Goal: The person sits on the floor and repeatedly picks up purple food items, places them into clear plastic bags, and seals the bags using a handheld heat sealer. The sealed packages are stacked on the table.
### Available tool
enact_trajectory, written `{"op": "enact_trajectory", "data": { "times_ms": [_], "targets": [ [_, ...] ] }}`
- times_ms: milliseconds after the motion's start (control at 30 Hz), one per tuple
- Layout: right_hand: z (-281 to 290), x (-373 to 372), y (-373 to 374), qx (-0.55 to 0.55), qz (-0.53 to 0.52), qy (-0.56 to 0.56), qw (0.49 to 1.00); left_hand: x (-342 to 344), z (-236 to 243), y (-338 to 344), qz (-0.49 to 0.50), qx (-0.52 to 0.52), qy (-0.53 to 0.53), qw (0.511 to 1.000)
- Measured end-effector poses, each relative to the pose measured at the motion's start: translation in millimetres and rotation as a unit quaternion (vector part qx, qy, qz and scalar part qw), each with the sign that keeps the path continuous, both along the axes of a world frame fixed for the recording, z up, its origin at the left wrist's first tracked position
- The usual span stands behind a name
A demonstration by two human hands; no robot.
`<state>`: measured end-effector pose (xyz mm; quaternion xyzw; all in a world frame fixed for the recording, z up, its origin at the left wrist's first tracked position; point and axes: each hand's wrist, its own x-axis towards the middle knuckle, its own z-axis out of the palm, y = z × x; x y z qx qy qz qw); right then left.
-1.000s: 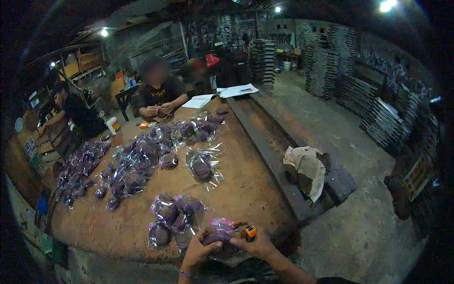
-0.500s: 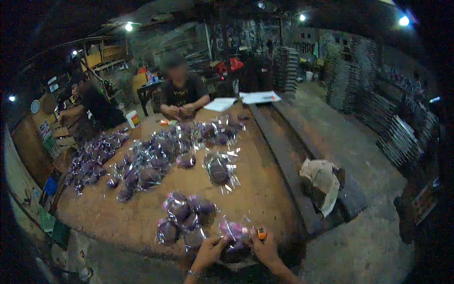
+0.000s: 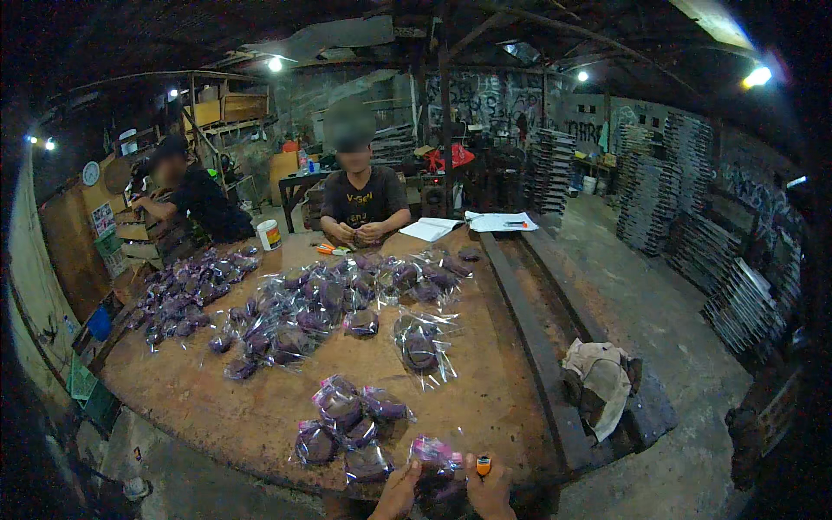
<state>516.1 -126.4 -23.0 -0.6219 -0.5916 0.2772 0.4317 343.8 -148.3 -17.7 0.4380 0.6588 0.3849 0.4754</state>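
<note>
A clear plastic bag with a pink top and something dark purple inside is between my hands at the table's near edge. My left hand is closed on the bag's left side. My right hand is closed at its right side and also holds a small tool with an orange end; its kind is unclear. Just left of the bag lies a small group of wrapped dark purple round pieces, some with pink on top. The fingers' lower parts are cut off by the picture's bottom edge.
Heaps of wrapped purple pieces spread over the wooden table. Across it sits a person, near papers and a white tub. Another person is at the left. A cloth lies on dark beams at right.
The view has tilted up and turned slightly left, so my hands sit lower in the picture. The bag stays between them, and the orange-ended tool remains in my right hand.
</note>
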Motion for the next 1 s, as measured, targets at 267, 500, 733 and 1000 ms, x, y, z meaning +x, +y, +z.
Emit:
{"op": "enact_trajectory", "data": {
  "times_ms": [267, 500, 733, 1000],
  "targets": [
    [-2.7, -6.7, 8.1, -0.104, 0.109, 0.114, 0.982, 10.2, 46.0, -2.3, -0.002, 0.176, -0.034, 0.984],
    [-2.1, 2.2, -9.6, 0.009, 0.268, 0.22, 0.938, 16.4, 50.0, -8.5, 0.085, 0.022, -0.297, 0.951],
    [3.8, -0.4, -47.1, -0.212, 0.091, 0.292, 0.928, 25.0, 16.1, -38.5, -0.024, 0.163, -0.035, 0.986],
    [7.9, -3.8, -45.4, -0.099, 0.185, 0.34, 0.917, 14.5, -4.7, -38.5, -0.1, -0.062, -0.175, 0.978]
  ]
}}
